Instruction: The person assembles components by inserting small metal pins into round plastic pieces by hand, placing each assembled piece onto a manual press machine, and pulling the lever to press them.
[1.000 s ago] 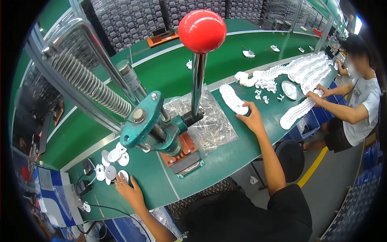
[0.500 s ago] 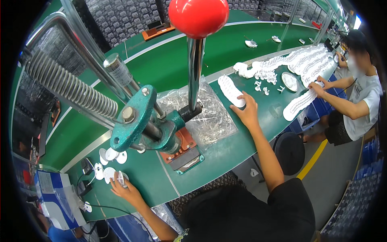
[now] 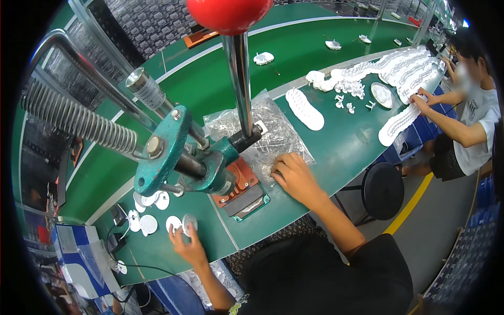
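Observation:
My left hand point(image 3: 190, 251) pinches a white round plastic part point(image 3: 189, 223) just above the green table, left of the press. Beside its fingers is another white disc point(image 3: 173, 224); whether the two are joined I cannot tell. My right hand point(image 3: 296, 181) rests at the near edge of a clear plastic bag point(image 3: 283, 134) full of thin metal pins. Its fingers are bent together, and anything between them is too small to make out. Between my hands stands a green hand press point(image 3: 210, 176) with a red knob point(image 3: 230, 13) and an orange-brown fixture point(image 3: 242, 178) beneath.
A long white row of nested parts point(image 3: 304, 108) lies beyond the bag. Several white discs point(image 3: 148, 224) sit left, near a blue-white box point(image 3: 79, 257). White piles point(image 3: 399, 68) and a co-worker's hands point(image 3: 420, 100) are at right. White parts point(image 3: 264, 58) lie on the green belt.
My right hand has left the white row and come nearer, to the bag of pins. My left hand has moved right, away from the discs, with the white part. A white part appears on the belt.

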{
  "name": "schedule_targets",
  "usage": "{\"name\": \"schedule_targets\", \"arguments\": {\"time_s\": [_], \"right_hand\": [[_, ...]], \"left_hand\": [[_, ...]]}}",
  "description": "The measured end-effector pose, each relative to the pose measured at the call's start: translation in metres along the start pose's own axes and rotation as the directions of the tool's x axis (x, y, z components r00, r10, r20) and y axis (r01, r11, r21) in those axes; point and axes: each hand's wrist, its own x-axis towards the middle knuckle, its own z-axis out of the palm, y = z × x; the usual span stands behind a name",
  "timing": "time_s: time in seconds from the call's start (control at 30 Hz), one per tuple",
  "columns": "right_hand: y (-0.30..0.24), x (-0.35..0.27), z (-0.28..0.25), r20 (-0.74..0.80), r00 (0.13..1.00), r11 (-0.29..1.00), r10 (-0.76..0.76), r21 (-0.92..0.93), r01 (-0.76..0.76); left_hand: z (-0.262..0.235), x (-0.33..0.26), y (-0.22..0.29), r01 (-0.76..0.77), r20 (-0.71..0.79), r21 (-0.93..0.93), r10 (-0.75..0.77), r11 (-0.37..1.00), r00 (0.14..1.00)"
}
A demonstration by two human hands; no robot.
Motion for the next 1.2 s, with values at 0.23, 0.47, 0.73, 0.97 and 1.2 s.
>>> {"name": "schedule_targets", "arguments": {"time_s": [0.23, 0.47, 0.73, 0.97, 1.2], "right_hand": [[0.002, 0.007, 0.007, 0.051, 0.996, 0.997, 0.071, -0.023, -0.070], [-0.003, 0.013, 0.007, 0.080, 0.995, 0.997, 0.068, -0.031, -0.065], [0.003, 0.005, 0.021, -0.091, 0.985, 0.980, 0.145, 0.150, -0.130], [-0.033, -0.015, -0.014, 0.373, 0.775, -0.290, 0.510, 0.923, -0.253], [-0.048, -0.020, -0.021, 0.486, 0.773, -0.369, 0.409, 0.862, -0.347]], "left_hand": [[0.007, -0.018, 0.048, 0.388, 0.187, -0.462, -0.340, 0.798, 0.922], [-0.006, -0.021, 0.065, 0.554, 0.528, -0.559, -0.250, 0.616, 0.811], [-0.008, -0.023, 0.062, 0.642, 0.647, -0.652, -0.145, 0.404, 0.748], [-0.011, -0.032, 0.064, 0.634, 0.642, -0.650, -0.144, 0.419, 0.753], [-0.003, -0.030, 0.087, 0.843, 0.827, -0.526, -0.164, 0.112, 0.537]]}}
